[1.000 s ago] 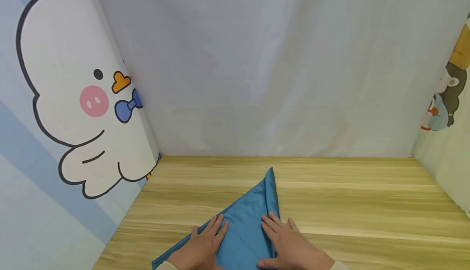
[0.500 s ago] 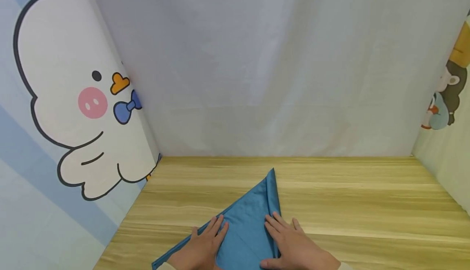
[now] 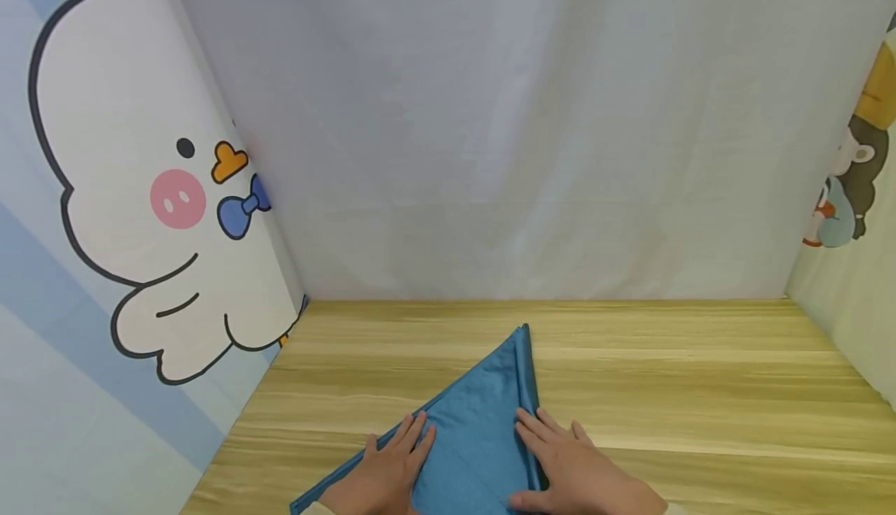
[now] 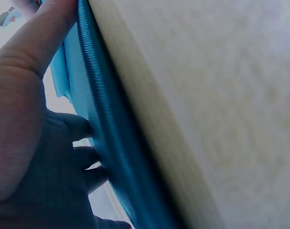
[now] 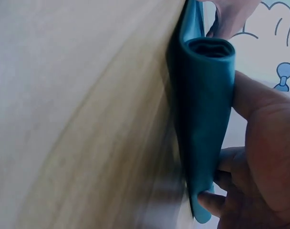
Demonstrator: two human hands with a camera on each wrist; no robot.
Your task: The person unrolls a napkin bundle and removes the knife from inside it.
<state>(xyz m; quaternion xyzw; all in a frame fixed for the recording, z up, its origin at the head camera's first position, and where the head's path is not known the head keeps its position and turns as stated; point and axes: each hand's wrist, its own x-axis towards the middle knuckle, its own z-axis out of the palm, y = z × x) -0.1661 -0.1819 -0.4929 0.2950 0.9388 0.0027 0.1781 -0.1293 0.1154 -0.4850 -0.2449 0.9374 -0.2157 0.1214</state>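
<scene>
A blue satiny cloth (image 3: 476, 429) lies on the table, its far corner pointing away from me. Along its right side runs a rolled edge (image 3: 528, 375); the right wrist view looks into the hollow end of this roll (image 5: 204, 119). My left hand (image 3: 385, 464) rests on the cloth's left part with fingers stretched towards the slanting edge. On the rolled edge lies my right hand (image 3: 581, 464), fingers extended over it and thumb lower down, touching the cloth. The left wrist view shows the cloth's stitched border (image 4: 99, 86) beside my left hand. The nearest part of the cloth is out of frame.
The wood-grain table (image 3: 700, 390) extends to the right of the cloth and behind it. A pale curtain (image 3: 525, 126) hangs along the back edge. At the left stands a wall panel with a white cartoon duck (image 3: 126, 110); another printed panel (image 3: 847, 297) is at the right.
My right hand has moved to the right with the rolled edge, and the flat blue area between my hands has grown wider. The left hand has stayed in place.
</scene>
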